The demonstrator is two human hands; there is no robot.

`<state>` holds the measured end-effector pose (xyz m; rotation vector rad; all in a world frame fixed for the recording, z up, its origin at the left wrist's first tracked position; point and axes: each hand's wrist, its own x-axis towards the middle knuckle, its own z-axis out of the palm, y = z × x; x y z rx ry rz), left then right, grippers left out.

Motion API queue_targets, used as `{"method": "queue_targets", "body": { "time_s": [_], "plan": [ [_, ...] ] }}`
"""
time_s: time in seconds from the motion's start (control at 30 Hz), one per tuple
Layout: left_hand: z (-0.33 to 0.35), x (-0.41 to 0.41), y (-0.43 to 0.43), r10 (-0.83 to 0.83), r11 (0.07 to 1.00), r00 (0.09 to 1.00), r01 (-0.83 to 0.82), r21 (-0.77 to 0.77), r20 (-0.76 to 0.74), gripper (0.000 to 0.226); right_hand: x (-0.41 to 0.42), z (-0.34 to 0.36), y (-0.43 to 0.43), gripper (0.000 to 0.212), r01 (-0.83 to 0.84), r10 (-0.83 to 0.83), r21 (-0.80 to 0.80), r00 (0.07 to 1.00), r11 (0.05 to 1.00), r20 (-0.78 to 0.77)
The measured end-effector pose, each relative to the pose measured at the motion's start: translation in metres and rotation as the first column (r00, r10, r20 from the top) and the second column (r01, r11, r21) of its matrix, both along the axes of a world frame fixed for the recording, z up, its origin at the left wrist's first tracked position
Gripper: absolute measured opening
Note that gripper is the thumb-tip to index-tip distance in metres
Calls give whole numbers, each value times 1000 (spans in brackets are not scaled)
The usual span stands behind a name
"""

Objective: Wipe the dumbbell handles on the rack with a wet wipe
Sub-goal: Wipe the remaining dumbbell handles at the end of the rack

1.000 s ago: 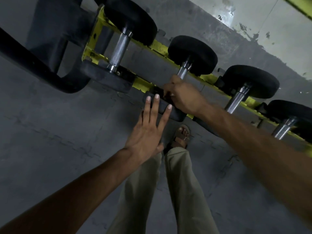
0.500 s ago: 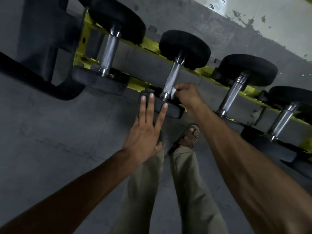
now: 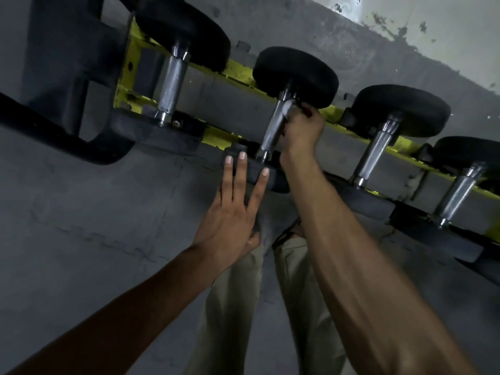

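A person's right hand (image 3: 301, 129) pinches a white wipe (image 3: 287, 107) against the far end of the second dumbbell's handle (image 3: 272, 128) on the yellow rack (image 3: 238, 72), while the left hand (image 3: 232, 212), fingers spread, steadies its near weight (image 3: 259, 174). The wiping stroke appears under way; the neighbouring handle (image 3: 374, 155) likely comes next.
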<state>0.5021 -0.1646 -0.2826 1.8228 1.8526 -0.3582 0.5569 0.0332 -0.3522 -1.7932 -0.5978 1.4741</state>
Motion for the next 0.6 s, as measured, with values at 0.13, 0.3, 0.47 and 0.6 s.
{"method": "queue_targets", "body": {
  "time_s": [0.13,0.3,0.47,0.6],
  "plan": [
    [4,1,2,5,1000,1000,-5,-21,-2,131,19,2,-15,9,-556,279,290,722,779,634],
    [4,4,3,1,999,1000,-2,-36,-14,135,45,-12,-5,32,-964,267,182,231,195,936],
    [0,5,0,7,1000,1000,-7,-28,-14,141,42,-12,3,29,-988,301,-123,-146,-92,942],
    [2,6,1,2,1000,999,-3,-21,-46,140,28,10,11,24,-801,377,-279,-517,-529,769]
  ]
}}
